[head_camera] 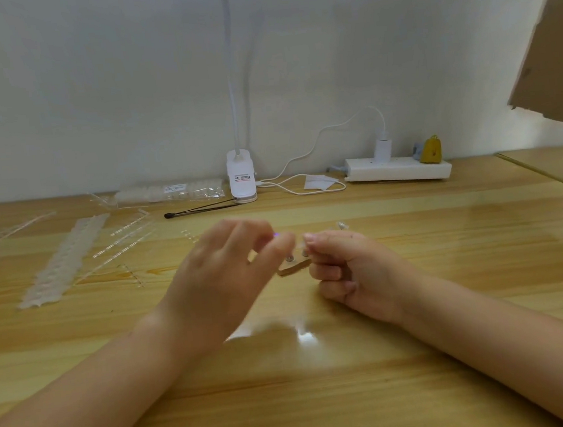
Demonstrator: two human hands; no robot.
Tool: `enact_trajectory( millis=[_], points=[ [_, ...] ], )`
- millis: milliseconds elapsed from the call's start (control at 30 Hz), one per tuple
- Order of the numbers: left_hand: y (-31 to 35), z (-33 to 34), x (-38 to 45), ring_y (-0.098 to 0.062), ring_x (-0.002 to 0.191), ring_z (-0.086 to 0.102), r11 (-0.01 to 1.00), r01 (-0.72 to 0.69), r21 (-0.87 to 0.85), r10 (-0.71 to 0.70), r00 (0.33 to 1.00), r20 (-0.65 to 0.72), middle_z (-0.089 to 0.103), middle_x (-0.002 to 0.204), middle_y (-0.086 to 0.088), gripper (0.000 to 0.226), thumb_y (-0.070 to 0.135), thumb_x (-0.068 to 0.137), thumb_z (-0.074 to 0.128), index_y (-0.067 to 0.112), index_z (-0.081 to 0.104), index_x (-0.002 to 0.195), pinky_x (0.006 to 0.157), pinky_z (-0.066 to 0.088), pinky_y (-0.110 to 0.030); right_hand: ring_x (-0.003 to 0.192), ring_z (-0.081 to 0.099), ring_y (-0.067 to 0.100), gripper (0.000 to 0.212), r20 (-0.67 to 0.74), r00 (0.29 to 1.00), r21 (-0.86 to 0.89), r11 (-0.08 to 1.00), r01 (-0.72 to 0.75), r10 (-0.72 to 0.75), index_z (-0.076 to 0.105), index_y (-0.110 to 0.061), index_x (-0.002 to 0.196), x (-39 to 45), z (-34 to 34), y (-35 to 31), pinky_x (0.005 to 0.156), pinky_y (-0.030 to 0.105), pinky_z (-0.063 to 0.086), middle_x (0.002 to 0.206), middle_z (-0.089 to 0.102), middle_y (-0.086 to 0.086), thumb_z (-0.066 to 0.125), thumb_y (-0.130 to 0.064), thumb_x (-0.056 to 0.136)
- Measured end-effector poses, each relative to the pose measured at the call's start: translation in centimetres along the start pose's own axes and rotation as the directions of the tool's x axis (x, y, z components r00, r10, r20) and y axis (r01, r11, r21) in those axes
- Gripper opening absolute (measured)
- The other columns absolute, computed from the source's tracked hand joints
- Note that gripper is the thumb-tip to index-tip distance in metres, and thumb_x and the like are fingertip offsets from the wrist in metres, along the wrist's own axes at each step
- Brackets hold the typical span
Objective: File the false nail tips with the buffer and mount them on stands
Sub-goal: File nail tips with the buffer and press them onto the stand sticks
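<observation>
Wooden table (323,381), pale and glossy, carries all items; both bare forearms reach in from the near edge and meet at mid-table. Left hand (223,270) is motion-blurred, fingers partly spread, with thumb and forefinger drawn together toward the right hand; whether they pinch anything cannot be told from the blur. Right hand (344,269) is curled into a loose fist, its thumb and forefinger pinching something small at the top of the hand, too small to identify. Between and just below the two hands lies a tan flat piece (294,266), with two small metal-looking posts (290,258) upright above it; its exact nature is unclear. One clear nail tip (342,225) lies on the table just behind the right hand. Far left: a long strip of translucent nail tips (62,258) runs diagonally, with clear thin rods (127,238) beside it to the right. Behind these, a clear bag of small containers (168,192) lies near the wall. A white clip lamp base (241,177) stands at the back centre, a black thin tool (200,210) lying in front of it. A white power strip (398,168) sits back right with a charger plugged in and a small yellow object (431,150) on its right end.
</observation>
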State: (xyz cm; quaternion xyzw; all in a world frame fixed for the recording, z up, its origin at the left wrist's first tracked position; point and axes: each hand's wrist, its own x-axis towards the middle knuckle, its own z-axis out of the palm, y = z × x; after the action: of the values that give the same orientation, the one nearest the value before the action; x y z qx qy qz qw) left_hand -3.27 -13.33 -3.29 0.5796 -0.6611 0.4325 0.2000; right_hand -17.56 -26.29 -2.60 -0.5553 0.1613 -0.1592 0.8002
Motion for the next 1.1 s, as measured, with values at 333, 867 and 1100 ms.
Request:
enact_trajectory(
  millis=[333, 867, 1100],
  points=[
    [-0.1, 0.1, 0.1, -0.025, 0.084, 0.051, 0.999, -0.022, -0.042, 0.02, 0.999, -0.046, 0.052, 0.101, -0.007, 0.032, 0.0, 0.082, 0.068, 0.013, 0.064, 0.111, 0.074, 0.047, -0.035, 0.048, 0.033, 0.005, 0.016, 0.076, 0.997, 0.015, 1.0, -0.005, 0.004, 0.057, -0.015, 0.069, 0.0, 0.0, -0.1, 0.038, 0.014, 0.019, 0.06, 0.034, -0.005, 0.056, -0.02, 0.084],
    [1.8, -0.2, 0.4, -0.021, 0.082, 0.059, 0.95, -0.112, -0.293, 0.071, 0.987, -0.145, 0.055, 0.103, -0.005, 0.025, 0.01, 0.092, 0.063, 0.016, 0.052, 0.114, 0.08, 0.05, -0.03, 0.052, 0.035, 0.007, 0.023, 0.239, 0.971, -0.067, 0.998, 0.0, 0.016, 0.054, -0.018, 0.066, -0.2, -0.1, 0.3, 0.044, 0.019, 0.015, 0.065, 0.038, -0.002, 0.053, -0.016, 0.089],
    [0.6, -0.7, 0.3, -0.026, 0.083, 0.062, 0.935, 0.052, -0.351, -0.084, 0.994, -0.075, 0.064, 0.095, -0.01, 0.019, 0.01, 0.092, 0.061, 0.011, 0.058, 0.111, 0.077, 0.052, -0.037, 0.055, 0.036, 0.009, 0.017, 0.229, 0.973, -0.041, 0.999, -0.033, 0.042, 0.053, -0.016, 0.073, -0.1, -0.4, 0.2, 0.042, 0.017, 0.018, 0.064, 0.033, -0.003, 0.054, -0.017, 0.09]
  ],
)
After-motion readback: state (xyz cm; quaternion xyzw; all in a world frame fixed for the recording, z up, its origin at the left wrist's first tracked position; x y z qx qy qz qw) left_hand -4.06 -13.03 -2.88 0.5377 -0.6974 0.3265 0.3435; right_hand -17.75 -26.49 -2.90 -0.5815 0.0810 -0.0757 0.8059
